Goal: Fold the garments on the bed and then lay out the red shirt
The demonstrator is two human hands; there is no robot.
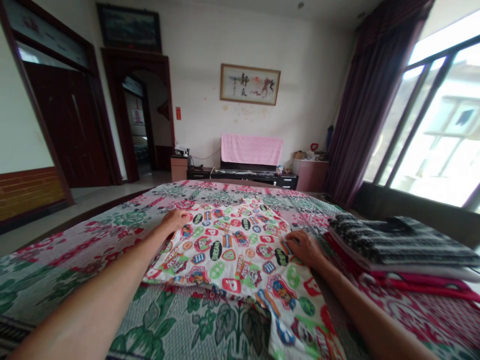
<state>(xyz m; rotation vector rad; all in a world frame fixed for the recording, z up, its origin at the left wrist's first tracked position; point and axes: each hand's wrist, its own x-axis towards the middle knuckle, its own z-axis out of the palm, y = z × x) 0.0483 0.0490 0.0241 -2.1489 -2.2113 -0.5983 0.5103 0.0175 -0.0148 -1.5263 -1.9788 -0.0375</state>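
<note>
A white garment (232, 250) with a colourful cartoon print lies spread on the bed. One long part of it reaches toward the lower right, and the near edge is uneven. Whether it is a top or trousers I cannot tell. My left hand (176, 220) is at its upper left edge, the fingers curled closed on the cloth. Across from it, my right hand (304, 246) grips the right edge between bent fingers and thumb. Both forearms stretch forward over the bed, the right one passing close beside the long part.
Folded clothes (405, 245) are stacked to the right, a black-and-white knit on top. A flowered bedspread (150, 325) covers the bed. Beyond its far edge stands a low black cabinet (288, 181) carrying a screen under a pink towel (251, 149). Windows and dark curtains (360, 100) line the right.
</note>
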